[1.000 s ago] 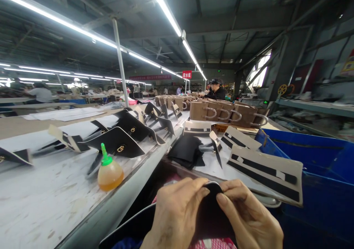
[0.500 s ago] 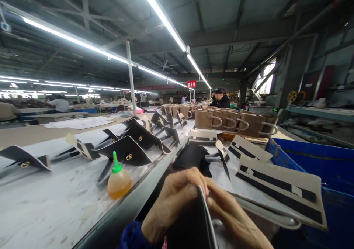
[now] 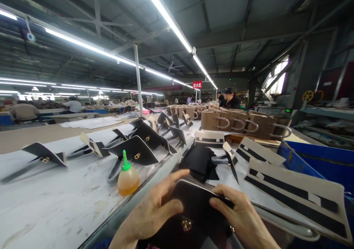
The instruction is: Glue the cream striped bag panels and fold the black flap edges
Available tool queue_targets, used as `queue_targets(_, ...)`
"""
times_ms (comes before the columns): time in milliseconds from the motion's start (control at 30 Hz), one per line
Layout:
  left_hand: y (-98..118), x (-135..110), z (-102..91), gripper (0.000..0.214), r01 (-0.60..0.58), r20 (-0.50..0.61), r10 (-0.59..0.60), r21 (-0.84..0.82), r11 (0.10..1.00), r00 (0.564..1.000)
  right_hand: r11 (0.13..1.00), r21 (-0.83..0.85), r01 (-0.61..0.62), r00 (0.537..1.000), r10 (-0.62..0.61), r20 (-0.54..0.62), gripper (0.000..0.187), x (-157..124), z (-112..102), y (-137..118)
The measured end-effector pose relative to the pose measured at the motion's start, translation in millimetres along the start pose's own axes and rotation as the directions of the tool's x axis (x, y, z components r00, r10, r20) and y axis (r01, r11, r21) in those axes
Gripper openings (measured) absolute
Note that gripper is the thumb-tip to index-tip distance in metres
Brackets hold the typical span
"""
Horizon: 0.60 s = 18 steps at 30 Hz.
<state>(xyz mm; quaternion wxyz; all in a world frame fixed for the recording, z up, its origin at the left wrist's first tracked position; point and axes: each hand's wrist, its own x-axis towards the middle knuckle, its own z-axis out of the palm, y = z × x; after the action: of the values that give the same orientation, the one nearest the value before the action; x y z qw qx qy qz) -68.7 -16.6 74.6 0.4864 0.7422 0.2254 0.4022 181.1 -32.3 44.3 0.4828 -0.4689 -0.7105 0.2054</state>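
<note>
A black bag flap [image 3: 193, 201] with a pale edge and a small gold clasp is held low in front of me, its dark face turned up. My left hand [image 3: 155, 204] grips its left edge, thumb on the face and fingers partly hidden behind. On the right edge my right hand [image 3: 235, 208] pinches the flap between thumb and fingers. Just beyond lies a stack of black pieces [image 3: 197, 160]. A squeeze bottle [image 3: 128, 180] of amber liquid with a green nozzle stands on the white-covered table [image 3: 55, 201] to the left.
Several black flaps [image 3: 135, 151] with gold clasps stand folded on the table. Beige panels [image 3: 298, 197] with black strips lie at right, beside a blue bin [image 3: 318, 156]. Brown bags [image 3: 238, 121] with wrapped handles stand in rows behind. A person [image 3: 232, 99] is farther back.
The flap has turned from edge-on to face-up, showing its gold clasp. My hands, close together before, have moved apart to its two sides. The view has shifted slightly left.
</note>
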Motion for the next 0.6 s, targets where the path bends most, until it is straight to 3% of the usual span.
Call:
queue_targets(100, -3, 3, 3.9, 0.046, 0.036, -0.117, 0.000, 0.301, 0.953, 0.993, 0.991, -0.109, 0.075, 0.997, -0.076, 0.001, 0.019, 0, 2, -10)
queue_targets(200, -7, 5, 12.8, 0.024, 0.050, -0.211, 0.054, 0.460, 0.887, 0.976, 0.986, -0.141, 0.090, 0.996, -0.088, 0.015, 0.019, -2, 5, -12)
queue_targets(333, -13, 2, 22.5, 0.031, 0.088, -0.313, 0.110, 0.557, 0.826, 0.944, 0.958, -0.221, 0.184, 0.982, -0.191, -0.010, 0.019, -5, 12, -15)
queue_targets(467, -22, -1, 25.9, 0.036, 0.065, -0.364, 0.230, 0.644, 0.762, 0.903, 0.873, -0.331, 0.358, 0.923, -0.384, -0.017, 0.022, -6, 26, -24)
queue_targets(600, -30, -5, 26.5, 0.026, 0.125, -0.466, 0.153, 0.513, 0.849, 0.872, 0.859, -0.355, 0.368, 0.916, -0.401, -0.021, 0.031, -3, 37, -23)
